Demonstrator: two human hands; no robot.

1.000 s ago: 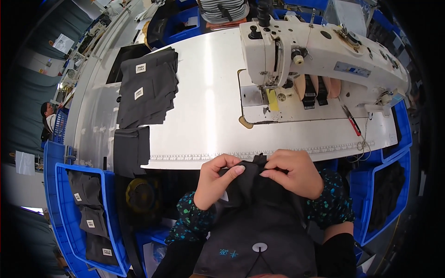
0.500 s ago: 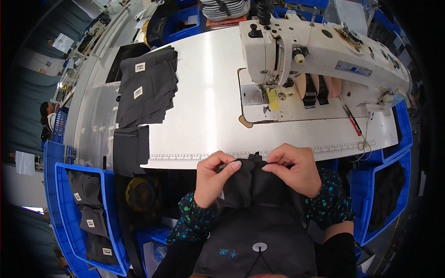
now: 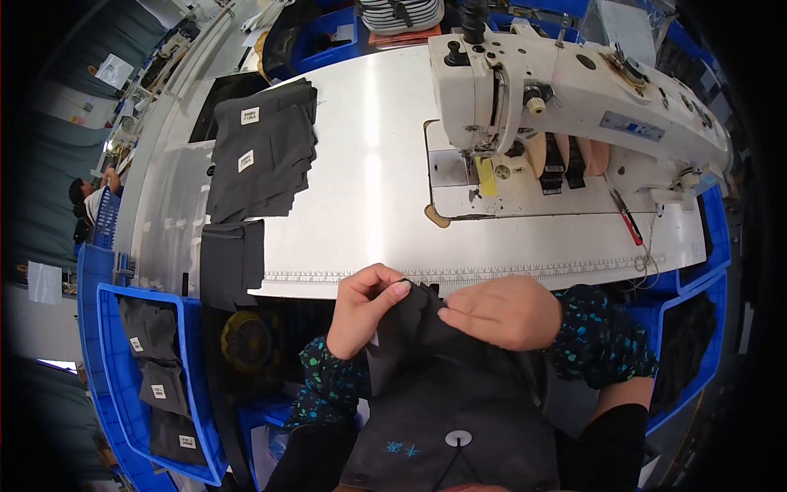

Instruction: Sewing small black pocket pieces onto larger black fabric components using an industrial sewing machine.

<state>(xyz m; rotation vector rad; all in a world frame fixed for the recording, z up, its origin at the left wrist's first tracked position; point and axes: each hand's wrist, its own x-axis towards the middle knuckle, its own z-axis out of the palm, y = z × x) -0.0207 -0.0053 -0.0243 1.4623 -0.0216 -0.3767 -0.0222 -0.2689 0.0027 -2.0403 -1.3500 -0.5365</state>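
The left hand [image 3: 365, 310] pinches a dark cloth [image 3: 410, 328] near its upper edge, by the worktop [image 3: 352, 197]; the right hand [image 3: 504, 313] touches it just beside. A sewing machine [image 3: 566, 90] stands right, red-handled snips [image 3: 631, 227] near it; dark pieces [image 3: 275, 176] lie stacked left.

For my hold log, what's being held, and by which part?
The left hand pinches a dark gray fabric piece near its upper edge; whether the right hand grips it is unclear.

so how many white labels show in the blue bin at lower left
3: an upper label, a middle label and a lower label, each on dark cloth. More may be hidden underneath.
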